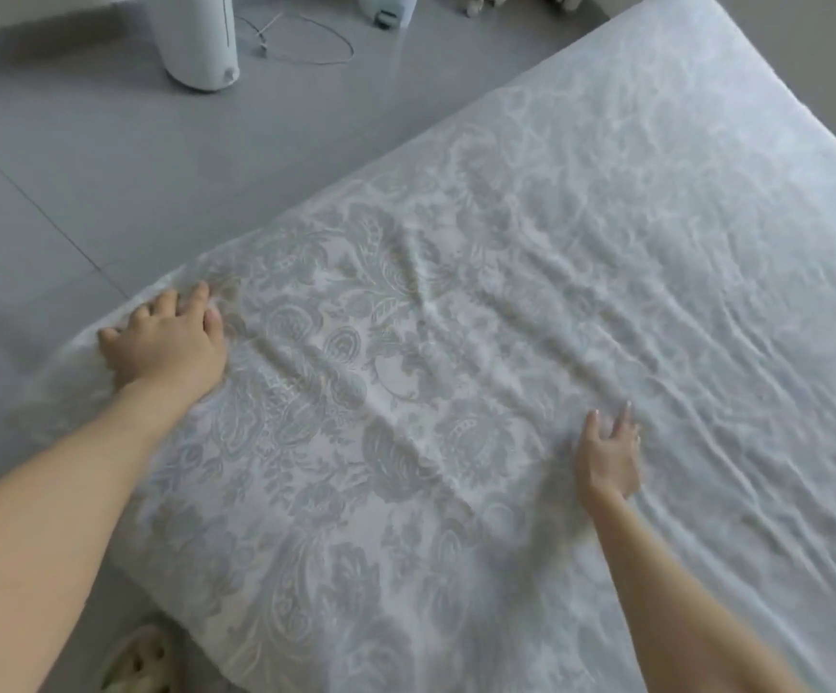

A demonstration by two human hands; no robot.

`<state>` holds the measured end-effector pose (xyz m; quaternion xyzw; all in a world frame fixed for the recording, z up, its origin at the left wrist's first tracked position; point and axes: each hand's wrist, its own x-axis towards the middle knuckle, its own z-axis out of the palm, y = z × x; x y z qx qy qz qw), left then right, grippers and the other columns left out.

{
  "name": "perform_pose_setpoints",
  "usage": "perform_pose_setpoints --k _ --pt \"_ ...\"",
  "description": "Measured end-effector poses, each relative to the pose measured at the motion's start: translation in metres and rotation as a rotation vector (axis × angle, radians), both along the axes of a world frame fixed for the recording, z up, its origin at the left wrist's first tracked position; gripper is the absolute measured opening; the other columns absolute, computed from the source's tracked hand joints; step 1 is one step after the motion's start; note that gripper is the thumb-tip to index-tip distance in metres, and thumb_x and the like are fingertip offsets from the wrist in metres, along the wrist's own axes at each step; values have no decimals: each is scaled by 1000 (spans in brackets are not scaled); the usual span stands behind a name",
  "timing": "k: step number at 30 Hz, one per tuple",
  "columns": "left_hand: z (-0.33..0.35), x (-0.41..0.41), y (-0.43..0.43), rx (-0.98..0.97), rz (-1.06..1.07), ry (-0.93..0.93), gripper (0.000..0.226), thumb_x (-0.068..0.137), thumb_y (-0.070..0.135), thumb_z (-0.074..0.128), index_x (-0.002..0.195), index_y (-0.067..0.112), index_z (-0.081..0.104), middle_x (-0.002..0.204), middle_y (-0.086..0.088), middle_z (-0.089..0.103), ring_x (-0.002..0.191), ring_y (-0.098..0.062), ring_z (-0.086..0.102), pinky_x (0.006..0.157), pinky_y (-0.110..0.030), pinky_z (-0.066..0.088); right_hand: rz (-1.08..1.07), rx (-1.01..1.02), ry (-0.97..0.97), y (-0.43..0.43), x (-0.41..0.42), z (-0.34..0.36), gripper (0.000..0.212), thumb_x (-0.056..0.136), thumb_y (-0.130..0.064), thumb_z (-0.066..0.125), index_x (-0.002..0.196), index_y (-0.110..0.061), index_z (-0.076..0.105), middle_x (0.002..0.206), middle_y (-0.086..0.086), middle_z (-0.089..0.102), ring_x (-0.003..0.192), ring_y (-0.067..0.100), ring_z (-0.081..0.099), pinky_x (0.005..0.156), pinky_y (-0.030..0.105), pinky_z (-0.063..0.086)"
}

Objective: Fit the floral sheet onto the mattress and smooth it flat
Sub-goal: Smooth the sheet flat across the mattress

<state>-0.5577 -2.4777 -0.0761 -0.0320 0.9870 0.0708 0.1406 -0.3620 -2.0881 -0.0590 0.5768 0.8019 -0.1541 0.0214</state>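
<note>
**Entry: floral sheet, spread over the mattress, creased**

1. Floral sheet point(406, 392): on my feed it lies across the whole top of the mattress, which stays hidden beneath it. Grey pattern on white. Long creases run between the two hands and across the right half. The near-left corner drapes over the mattress edge.
2. Left hand point(166, 342): palm down at that near-left corner, fingers spread, tips pressing into the cloth at the edge. It pinches nothing that I can see.
3. Right hand point(608, 455): flat on the sheet nearer the middle, fingers straight and close together, gripping nothing.
4. Grey tiled floor point(81, 167): left of the mattress.
5. White tower appliance point(196, 37): upright on the floor, top left, with a thin cable point(306, 42) looped just beside it.
6. Foot in a pale slipper point(136, 657): on the floor at the bottom edge, beside the near corner.
</note>
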Motion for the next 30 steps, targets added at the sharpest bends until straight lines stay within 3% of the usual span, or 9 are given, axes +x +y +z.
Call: perform_pose_setpoints --k 2,4,7,9,13,15,20,24,30 --pt "1 -2 -6 -16 -87 -11 48 99 37 22 145 26 31 146 -8 38 127 -34 42 98 -51 32 56 32 -185 -45 24 -12 61 98 -52 24 152 -30 6 159 15 3 147 28 -1 117 47 0" --pt "2 -5 -12 -30 -166 -48 49 99 39 21 146 27 29 147 -7 37 127 -34 40 96 -50 36 510 -13 -135 -143 26 -27 57 97 -54 16 150 -38 0 158 12 -14 145 28 -18 117 45 -12" --pt "7 -17 -25 -55 -311 -197 50 98 41 20 148 32 21 149 -4 32 129 -32 37 97 -47 40 1127 -181 32 -288 41 -26 52 98 -52 25 148 -39 19 159 11 3 146 31 -9 116 46 -10" --pt "20 -39 -35 -73 -481 -329 50 99 38 21 149 34 17 150 -3 30 129 -31 40 100 -44 42 1167 -269 -19 -305 34 -5 51 97 -48 36 146 -43 22 158 7 10 146 30 -5 118 45 -11" --pt "68 -98 -50 -148 -776 -435 47 96 29 30 143 35 32 144 -7 41 124 -31 48 99 -36 44 692 -481 48 -285 -10 68 36 97 -36 46 131 -27 56 132 -3 59 126 11 51 107 19 35" --pt "99 -121 -49 -108 -851 -358 45 96 27 31 140 30 39 139 -10 46 122 -32 49 98 -38 44 353 -404 139 -283 -44 102 29 96 -31 50 115 -18 68 107 -1 72 101 13 66 89 27 51" --pt "183 -164 -34 13 -1022 -296 39 98 29 32 134 21 47 135 -12 49 121 -33 48 96 -39 43 -233 -392 430 -281 -107 156 24 94 -23 51 91 -5 67 81 5 69 76 20 67 74 37 52" --pt "227 -185 -20 78 -1191 -224 36 100 27 32 130 20 51 128 -10 52 118 -30 49 89 -36 43 -352 -431 508 -277 -133 176 20 94 -23 52 94 -9 67 84 5 68 75 18 65 64 26 50" --pt "260 -239 13 123 -1384 -147 32 97 26 37 116 20 61 116 -6 59 107 -28 53 84 -36 47 -576 -376 616 -263 -171 190 18 95 -20 49 87 -11 63 85 6 65 75 18 61 68 32 49"
